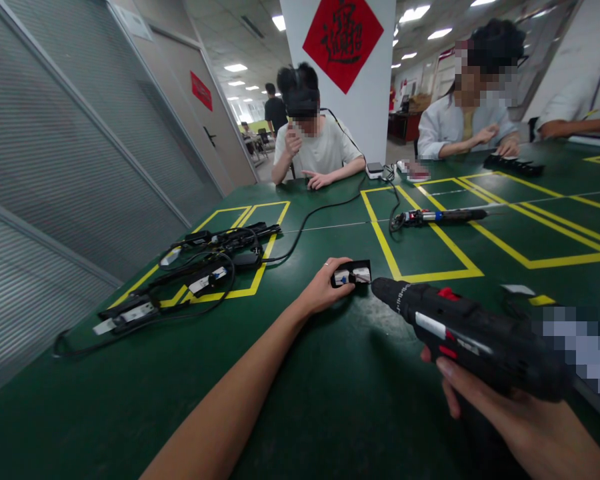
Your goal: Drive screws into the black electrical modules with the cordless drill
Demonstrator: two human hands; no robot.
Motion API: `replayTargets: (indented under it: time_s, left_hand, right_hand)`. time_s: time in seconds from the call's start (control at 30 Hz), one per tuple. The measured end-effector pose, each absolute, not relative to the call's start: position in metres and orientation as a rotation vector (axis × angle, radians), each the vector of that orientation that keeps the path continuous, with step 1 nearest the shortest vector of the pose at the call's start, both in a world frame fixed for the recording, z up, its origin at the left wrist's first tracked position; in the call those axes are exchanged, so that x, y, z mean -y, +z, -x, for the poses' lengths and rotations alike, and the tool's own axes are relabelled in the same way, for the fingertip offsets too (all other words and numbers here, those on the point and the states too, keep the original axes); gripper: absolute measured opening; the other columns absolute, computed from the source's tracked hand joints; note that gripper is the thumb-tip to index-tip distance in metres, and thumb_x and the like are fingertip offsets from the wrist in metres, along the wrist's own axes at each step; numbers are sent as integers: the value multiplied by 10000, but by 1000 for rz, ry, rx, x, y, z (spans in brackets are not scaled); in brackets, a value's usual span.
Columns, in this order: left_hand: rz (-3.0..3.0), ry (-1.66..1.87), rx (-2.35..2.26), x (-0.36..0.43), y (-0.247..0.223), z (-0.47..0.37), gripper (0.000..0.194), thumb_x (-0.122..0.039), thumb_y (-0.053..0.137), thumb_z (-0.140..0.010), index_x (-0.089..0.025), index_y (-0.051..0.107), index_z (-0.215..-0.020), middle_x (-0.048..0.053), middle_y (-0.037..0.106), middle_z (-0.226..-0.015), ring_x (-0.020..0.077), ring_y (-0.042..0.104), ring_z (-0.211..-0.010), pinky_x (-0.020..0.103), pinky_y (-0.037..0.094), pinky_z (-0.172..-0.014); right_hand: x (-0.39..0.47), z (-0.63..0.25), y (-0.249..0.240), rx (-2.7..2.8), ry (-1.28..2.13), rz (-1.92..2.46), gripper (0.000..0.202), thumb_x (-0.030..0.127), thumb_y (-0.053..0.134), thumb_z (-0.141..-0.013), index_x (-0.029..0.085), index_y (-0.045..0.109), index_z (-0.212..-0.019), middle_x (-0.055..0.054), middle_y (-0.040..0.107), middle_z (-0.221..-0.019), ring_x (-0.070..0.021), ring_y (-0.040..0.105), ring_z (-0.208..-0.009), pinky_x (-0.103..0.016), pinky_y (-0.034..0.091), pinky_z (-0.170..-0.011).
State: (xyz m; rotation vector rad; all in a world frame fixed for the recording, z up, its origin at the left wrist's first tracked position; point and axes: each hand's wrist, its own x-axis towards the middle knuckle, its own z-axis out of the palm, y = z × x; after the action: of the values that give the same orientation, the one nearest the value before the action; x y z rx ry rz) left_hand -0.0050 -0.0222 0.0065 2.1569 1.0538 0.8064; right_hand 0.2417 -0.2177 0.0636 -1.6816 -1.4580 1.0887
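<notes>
1. Right hand [480, 403] grips the drill [450, 323]; left hand [325, 288] holds the small black part [364, 272] against the table [325, 393], before the drill's nose.
2. Hazard: a loosely held part may twist, letting the tip slip toward the left hand.
3. Materials: matte, tapered drill; boxy part; smooth green tabletop.

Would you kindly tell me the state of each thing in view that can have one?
Left hand: closed on the small black part.
Right hand: wrapped around the power drill.
Power drill: held, chuck toward that part; whether running, unclear.
Grey door: appears shut.
Ceiling lights: lit.
Cabled gear: tangled on the table.
Slim tool: lying down.
</notes>
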Motion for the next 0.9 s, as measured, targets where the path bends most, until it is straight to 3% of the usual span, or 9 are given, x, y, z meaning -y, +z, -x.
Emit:
replayTargets:
  time_s: [0.23,0.43,0.6,0.9]
  left_hand:
    - [-2140,794,-1058,22,6,5,544,-288,619,-774,-232,449,-1287,82,505,-1249,236,495,-1177,398,394,-1032]
    - [-2165,808,-1049,21,5,5,543,-281,616,-772,-226,450,-1286,81,508,-1246,233,498,-1170,390,401,-1024]
    - [-2156,811,-1061,22,6,5,538,-287,618,-769,-224,458,-1278,79,522,-1227,234,517,-1141,387,421,-1000]
    - [-2135,811,-1049,22,7,4,542,-288,618,-771,-224,451,-1283,83,512,-1240,233,507,-1157,398,395,-1029]
  right_hand:
    - [218,-242,64,1490,1067,1711,431,587,489,-826,266,576,-552,-23,657,-675,-252,637,-1023,-251,516,-785]
    - [215,-242,63,1638,876,1689,427,559,483,-836,264,590,-546,-22,725,-746,-211,709,-810,-234,551,-712]
    - [217,-235,70,1621,826,1692,386,517,503,-821,266,582,-539,-42,761,-726,-223,734,-707,-238,558,-526]
    - [219,-237,70,1584,952,1734,426,563,473,-824,274,587,-531,-41,711,-619,-242,735,-795,-237,583,-557]
